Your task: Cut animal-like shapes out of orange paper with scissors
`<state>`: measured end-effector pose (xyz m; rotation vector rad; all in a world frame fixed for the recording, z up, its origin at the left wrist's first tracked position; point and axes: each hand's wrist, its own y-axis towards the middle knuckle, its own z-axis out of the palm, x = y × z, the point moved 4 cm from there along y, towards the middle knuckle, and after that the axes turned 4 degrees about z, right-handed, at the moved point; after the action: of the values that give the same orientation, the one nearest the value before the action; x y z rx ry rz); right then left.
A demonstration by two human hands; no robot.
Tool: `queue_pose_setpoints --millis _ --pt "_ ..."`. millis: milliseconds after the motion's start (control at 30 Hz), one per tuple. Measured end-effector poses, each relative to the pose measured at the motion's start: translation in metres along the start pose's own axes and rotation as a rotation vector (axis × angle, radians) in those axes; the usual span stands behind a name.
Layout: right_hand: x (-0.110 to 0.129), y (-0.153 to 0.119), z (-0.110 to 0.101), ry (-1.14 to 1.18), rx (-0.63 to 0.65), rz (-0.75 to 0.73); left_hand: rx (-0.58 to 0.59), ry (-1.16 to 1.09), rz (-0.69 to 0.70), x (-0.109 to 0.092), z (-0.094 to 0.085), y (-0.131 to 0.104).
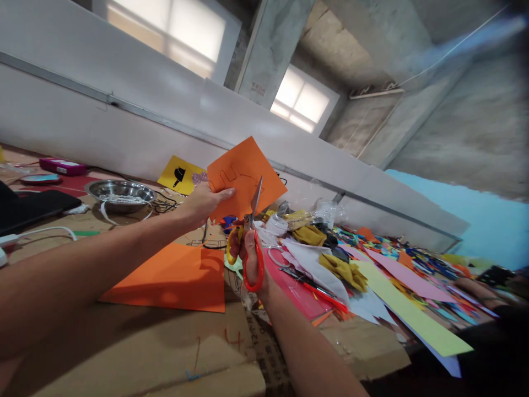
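Note:
An orange sheet of paper with a drawn outline on it is pinched at its lower left by my left hand. My right hand grips a pair of scissors with one red and one yellow handle loop. The blades point upward and overlap the right part of the sheet from my viewpoint; I cannot tell whether they are cutting into it. Beneath my hands, a larger orange sheet lies flat on the cardboard.
A metal bowl and a yellow card with a black shape stand behind. To the right are mustard-coloured cloth pieces, another pair of scissors, coloured paper strips and heaped scraps. Another person's hand appears at far right.

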<state>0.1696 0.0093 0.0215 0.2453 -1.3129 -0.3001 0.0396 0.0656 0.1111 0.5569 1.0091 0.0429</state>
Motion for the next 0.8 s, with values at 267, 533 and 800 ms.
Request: queue_pose_setpoints --millis 267,533,800 --pt "0.0027 -0.0024 0.0015 -0.006 0.032 -0.018 -0.030 0.015 -0.024 0.0013 -0.0008 -0.0009" --pt "0.0049 -0.0025 0.0013 -0.033 0.025 -0.017 -0.038 -0.002 -0.021 0.0023 0.0003 -0.0009" --pt "0.0020 -0.0022 -0.0010 -0.020 0.028 -0.015 -0.028 -0.076 -0.047 -0.0017 0.0037 -0.0035"
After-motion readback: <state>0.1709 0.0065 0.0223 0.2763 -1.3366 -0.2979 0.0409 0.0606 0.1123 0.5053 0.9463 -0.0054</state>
